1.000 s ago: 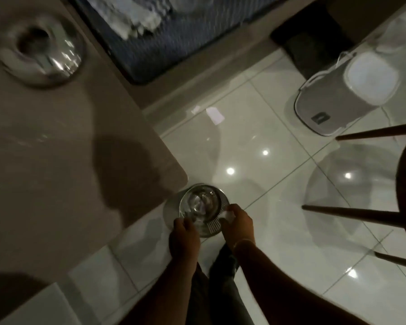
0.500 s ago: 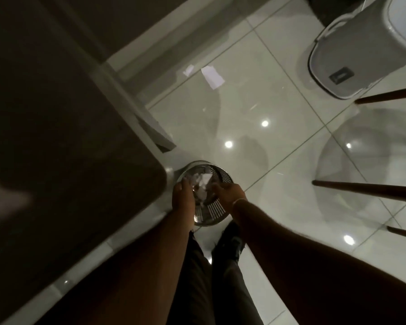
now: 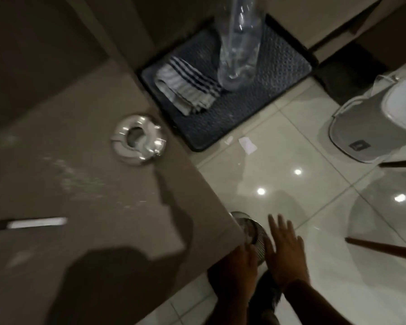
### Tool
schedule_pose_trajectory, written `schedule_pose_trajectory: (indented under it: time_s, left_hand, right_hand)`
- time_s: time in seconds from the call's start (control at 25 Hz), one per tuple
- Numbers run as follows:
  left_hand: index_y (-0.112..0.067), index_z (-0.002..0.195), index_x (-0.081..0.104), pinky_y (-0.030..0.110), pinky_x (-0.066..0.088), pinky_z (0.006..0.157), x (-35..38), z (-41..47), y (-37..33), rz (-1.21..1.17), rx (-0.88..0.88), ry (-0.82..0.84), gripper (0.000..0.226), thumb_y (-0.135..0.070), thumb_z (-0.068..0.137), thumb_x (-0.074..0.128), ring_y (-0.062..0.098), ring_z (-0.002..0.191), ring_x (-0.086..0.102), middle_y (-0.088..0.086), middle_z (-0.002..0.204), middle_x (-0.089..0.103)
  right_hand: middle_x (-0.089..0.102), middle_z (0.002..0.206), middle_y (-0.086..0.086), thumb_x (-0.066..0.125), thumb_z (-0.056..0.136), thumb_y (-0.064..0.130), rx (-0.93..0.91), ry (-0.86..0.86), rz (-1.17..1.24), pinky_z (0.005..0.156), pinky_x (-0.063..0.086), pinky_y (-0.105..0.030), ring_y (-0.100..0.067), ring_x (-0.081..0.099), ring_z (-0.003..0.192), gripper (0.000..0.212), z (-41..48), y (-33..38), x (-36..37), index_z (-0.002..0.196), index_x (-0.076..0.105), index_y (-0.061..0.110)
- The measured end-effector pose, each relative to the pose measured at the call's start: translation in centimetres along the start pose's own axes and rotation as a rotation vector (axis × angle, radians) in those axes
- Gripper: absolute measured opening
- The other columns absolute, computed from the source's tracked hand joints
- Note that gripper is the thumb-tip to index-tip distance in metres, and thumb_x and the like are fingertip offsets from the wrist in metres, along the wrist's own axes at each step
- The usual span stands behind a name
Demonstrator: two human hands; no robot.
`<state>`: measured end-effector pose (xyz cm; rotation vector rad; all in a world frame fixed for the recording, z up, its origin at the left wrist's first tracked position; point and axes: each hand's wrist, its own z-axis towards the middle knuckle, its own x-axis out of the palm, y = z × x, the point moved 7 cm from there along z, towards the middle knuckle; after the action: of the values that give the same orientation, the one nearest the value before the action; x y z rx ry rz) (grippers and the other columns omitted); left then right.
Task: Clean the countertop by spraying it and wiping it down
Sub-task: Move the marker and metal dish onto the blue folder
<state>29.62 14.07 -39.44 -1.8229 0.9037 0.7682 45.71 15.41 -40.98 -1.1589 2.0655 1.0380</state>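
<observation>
The brown countertop (image 3: pixel 92 188) fills the left half of the view, with pale wet streaks (image 3: pixel 80 179) across its middle. A perforated metal bin (image 3: pixel 259 238) stands on the floor just off the counter's near corner, with crumpled white scraps inside. My left hand (image 3: pixel 239 263) is at the bin's near rim and seems to grip it, though it is blurred. My right hand (image 3: pixel 286 254) hovers over the bin's right side, empty, fingers spread. No spray bottle or cloth is in either hand.
A shiny metal ring-shaped dish (image 3: pixel 138 139) sits near the counter's far edge. A slim pale bar (image 3: pixel 33 223) lies at the left. Beyond are a dark mat (image 3: pixel 267 97) with a striped towel (image 3: pixel 188 87), a grey pail (image 3: pixel 366 127) and wooden chair legs (image 3: pixel 384 249).
The view has swung up and left, bringing the countertop, metal dish and mat into sight. My right hand has let go of the white wad over the bin and spread its fingers.
</observation>
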Motion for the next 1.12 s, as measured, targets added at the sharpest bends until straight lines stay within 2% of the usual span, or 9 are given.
schedule_pose_trajectory:
  time_s: [0.04, 0.12, 0.2, 0.32, 0.56, 0.76, 0.96, 1.04, 1.12]
  left_hand:
    - [-0.03, 0.158, 0.027, 0.04, 0.03, 0.121, -1.8, 1.0, -1.4, -0.166, -0.024, 0.046, 0.065, -0.055, 0.1, 0.013, 0.021, 0.148, 0.034, -0.002, 0.164, 0.033]
    - [-0.031, 0.161, 0.017, 0.039, 0.022, 0.125, -5.7, 1.4, -4.8, -0.195, 0.083, 0.051, 0.063, -0.052, 0.101, 0.018, 0.019, 0.154, 0.023, -0.005, 0.168, 0.021]
    - [-0.029, 0.161, 0.014, 0.036, 0.013, 0.127, -9.3, -0.6, -9.0, -0.042, 0.22, 0.026, 0.065, -0.046, 0.103, 0.036, 0.016, 0.157, 0.01, -0.006, 0.17, 0.013]
    - [-0.027, 0.162, 0.009, 0.034, 0.006, 0.127, -14.4, -4.3, -15.7, 0.12, 0.276, 0.01, 0.076, -0.036, 0.1, 0.054, 0.015, 0.157, 0.0, -0.005, 0.171, 0.008]
    - [-0.024, 0.161, 0.008, 0.042, 0.011, 0.127, -25.7, -7.8, -21.8, 0.223, 0.232, -0.211, 0.072, -0.029, 0.099, 0.045, 0.02, 0.158, 0.003, -0.001, 0.171, 0.006]
    - [-0.02, 0.159, 0.024, 0.042, 0.011, 0.128, -36.2, -10.8, -15.8, 0.209, 0.017, -0.408, 0.071, -0.028, 0.092, 0.046, 0.02, 0.157, 0.014, 0.003, 0.168, 0.023]
    - [-0.02, 0.161, 0.015, 0.043, 0.003, 0.129, -41.8, -16.3, -5.3, 0.183, -0.229, -0.47, 0.069, -0.039, 0.098, 0.033, 0.02, 0.158, 0.005, 0.003, 0.17, 0.013]
    - [-0.014, 0.159, 0.026, 0.047, 0.015, 0.128, -43.3, -18.3, -1.3, 0.145, -0.295, -0.501, 0.068, -0.037, 0.096, 0.04, 0.025, 0.156, 0.019, 0.009, 0.167, 0.025]
    - [-0.004, 0.146, 0.05, 0.052, 0.04, 0.115, -44.0, -19.2, 2.4, 0.138, -0.279, -0.509, 0.062, -0.03, 0.09, 0.048, 0.033, 0.143, 0.046, 0.018, 0.152, 0.049]
  right_hand:
    - [0.003, 0.175, 0.007, 0.033, 0.109, 0.045, -0.028, -0.117, -0.015, 0.13, 0.011, -0.05, -0.02, -0.002, 0.163, 0.062, -1.4, 1.0, -2.5, 0.165, 0.005, 0.042]
    - [0.009, 0.176, 0.003, 0.033, 0.109, 0.045, -0.046, -0.252, -0.019, 0.129, 0.015, -0.053, -0.024, 0.006, 0.163, 0.061, -3.1, 3.2, -7.4, 0.166, 0.016, 0.035]
    - [0.004, 0.176, 0.004, 0.029, 0.109, 0.047, -0.08, -0.261, -0.096, 0.13, 0.012, -0.052, -0.023, 0.003, 0.163, 0.062, -2.9, 6.8, -12.7, 0.167, 0.012, 0.034]
    - [0.002, 0.176, 0.005, 0.029, 0.11, 0.043, -0.139, -0.245, -0.139, 0.131, 0.006, -0.051, -0.021, -0.001, 0.164, 0.061, -3.8, 10.3, -19.4, 0.167, 0.009, 0.034]
    - [0.001, 0.176, 0.005, 0.024, 0.11, 0.047, -0.282, -0.332, -0.167, 0.131, 0.001, -0.051, -0.019, -0.005, 0.163, 0.06, -8.4, 13.2, -30.2, 0.167, 0.013, 0.033]
    - [0.014, 0.175, -0.001, 0.031, 0.107, 0.046, -0.542, -0.375, -0.246, 0.127, 0.013, -0.058, -0.025, 0.012, 0.163, 0.062, -11.5, 19.7, -32.9, 0.167, 0.022, 0.029]
    - [-0.001, 0.176, 0.002, 0.021, 0.105, 0.055, -0.714, -0.314, -0.315, 0.129, 0.0, -0.056, -0.023, -0.003, 0.163, 0.067, -15.8, 26.9, -29.0, 0.166, 0.007, 0.033]
    - [-0.004, 0.176, 0.003, 0.023, 0.107, 0.055, -0.752, -0.263, -0.355, 0.128, -0.006, -0.055, -0.021, -0.009, 0.163, 0.066, -17.0, 30.1, -26.9, 0.166, 0.004, 0.033]
    - [0.0, 0.177, 0.002, 0.027, 0.108, 0.053, -0.765, -0.238, -0.403, 0.127, -0.007, -0.056, -0.021, -0.007, 0.163, 0.065, -17.7, 32.7, -24.6, 0.167, 0.009, 0.032]
